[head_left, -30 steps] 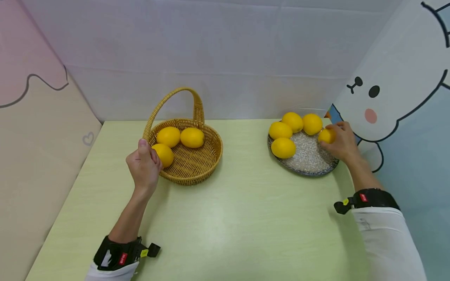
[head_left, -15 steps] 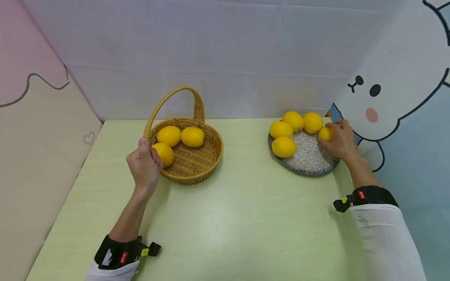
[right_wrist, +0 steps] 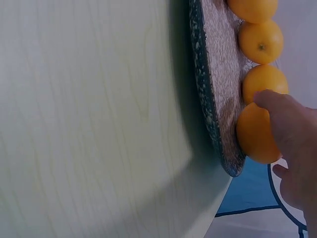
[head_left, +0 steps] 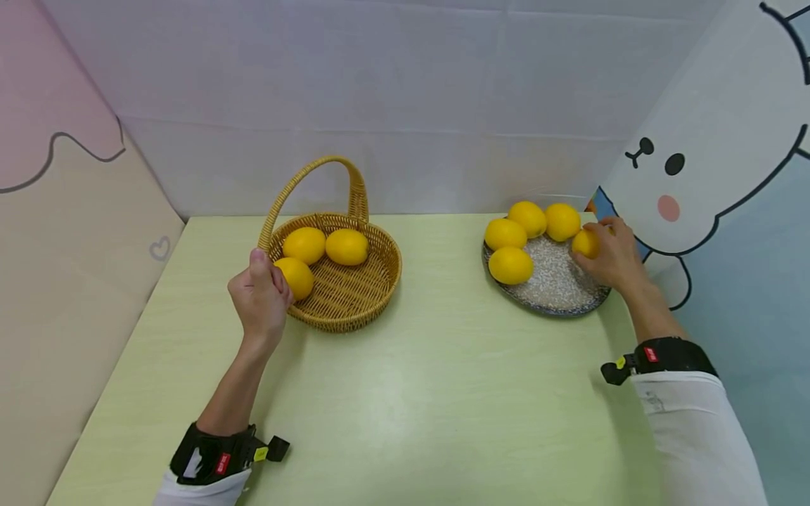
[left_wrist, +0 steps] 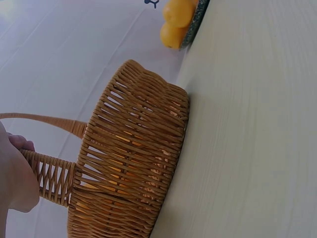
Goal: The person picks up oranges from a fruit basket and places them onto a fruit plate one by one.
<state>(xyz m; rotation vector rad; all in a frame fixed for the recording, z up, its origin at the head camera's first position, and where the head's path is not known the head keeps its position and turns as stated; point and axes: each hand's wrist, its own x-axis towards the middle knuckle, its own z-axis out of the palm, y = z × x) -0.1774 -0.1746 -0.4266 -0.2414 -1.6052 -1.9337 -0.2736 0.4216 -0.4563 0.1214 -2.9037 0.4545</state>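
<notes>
My left hand [head_left: 259,296] grips the handle of a round wicker basket [head_left: 344,309] on the left side of the table. Three lemons lie inside it, one of them [head_left: 346,247] toward the back. In the left wrist view the fingers wrap the lower part of the basket handle [left_wrist: 52,179]. Over at the right, my right hand [head_left: 615,258] holds a lemon [head_left: 586,243] between thumb and fingers at the right rim of a speckled grey plate [head_left: 557,288]. That same lemon [right_wrist: 258,134] sits right at the plate's surface in the right wrist view.
Several more lemons, including a near one [head_left: 510,266], line the left and back rim of the plate. The pale green table [head_left: 436,393] ends at a white back wall [head_left: 430,169]. A panel with a cartoon face [head_left: 696,161] stands close beside the right hand.
The lemon in the right hand has shifted very slightly left. Left hand, basket and the other lemons look unchanged.
</notes>
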